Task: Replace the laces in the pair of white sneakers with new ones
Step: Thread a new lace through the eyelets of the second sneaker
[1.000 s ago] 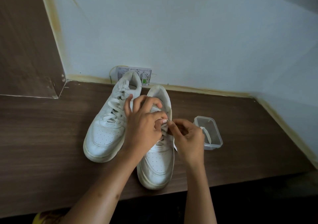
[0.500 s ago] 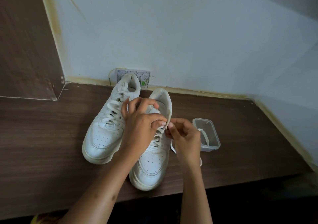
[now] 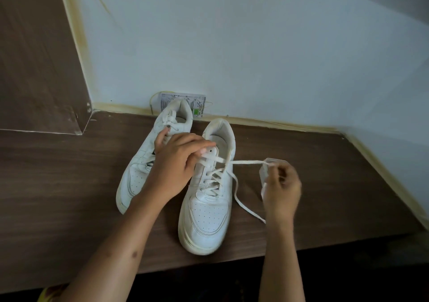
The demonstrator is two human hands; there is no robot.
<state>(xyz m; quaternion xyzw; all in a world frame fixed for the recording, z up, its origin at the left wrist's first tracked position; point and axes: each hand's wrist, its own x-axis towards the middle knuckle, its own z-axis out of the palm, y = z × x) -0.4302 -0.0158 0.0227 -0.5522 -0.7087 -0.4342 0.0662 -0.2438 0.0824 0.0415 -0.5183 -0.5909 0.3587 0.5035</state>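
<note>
One lace (image 3: pixel 246 162) end has just come free of the upper eyelets: my right hand (image 3: pixel 282 185) has drawn away toward 3 o'clock, pinching it taut. My left hand (image 3: pixel 176 164) presses the right sneaker (image 3: pixel 206 218) at bench (image 3: pixel 58 197) centre, fingers curled on its eyelet flap. Unlacing is progressing; the left sneaker (image 3: pixel 139 176) at 10 o'clock remains laced.

Brown wooden table (image 3: pixel 58 185) carries two white sneakers (image 3: pixel 206 208) (side by side), clear tub (image 3: pixel 267 169).
</note>
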